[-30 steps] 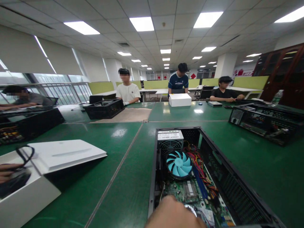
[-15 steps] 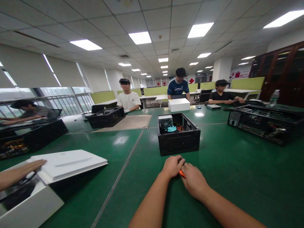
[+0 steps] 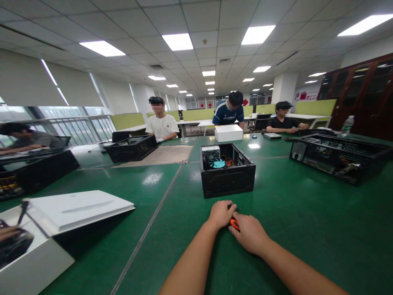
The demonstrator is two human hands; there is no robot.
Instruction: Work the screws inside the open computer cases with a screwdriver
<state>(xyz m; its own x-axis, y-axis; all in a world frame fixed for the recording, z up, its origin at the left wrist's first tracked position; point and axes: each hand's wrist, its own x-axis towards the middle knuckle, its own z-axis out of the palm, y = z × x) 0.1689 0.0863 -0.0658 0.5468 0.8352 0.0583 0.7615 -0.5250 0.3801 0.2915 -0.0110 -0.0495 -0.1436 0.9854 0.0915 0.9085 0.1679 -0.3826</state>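
My right hand is closed around an orange-and-black object, whose kind I cannot make out because the fingers cover most of it. Its fingertips meet those of my left hand, which is also closed; whatever the left fingers hold is hidden. Both hands rest low over the green table. Just beyond them lies an open black computer case, with a turquoise fan, a grey power supply and coloured wires inside.
At left, another person's hand is in an open white box whose lid leans out. More open computer cases stand left and right. A closed white box sits farther back, near several seated or standing people.
The view has shifted slightly. The other person's hand at left has moved off the lid and down into the white box. My hands stay together, with a bit more of the orange object showing.
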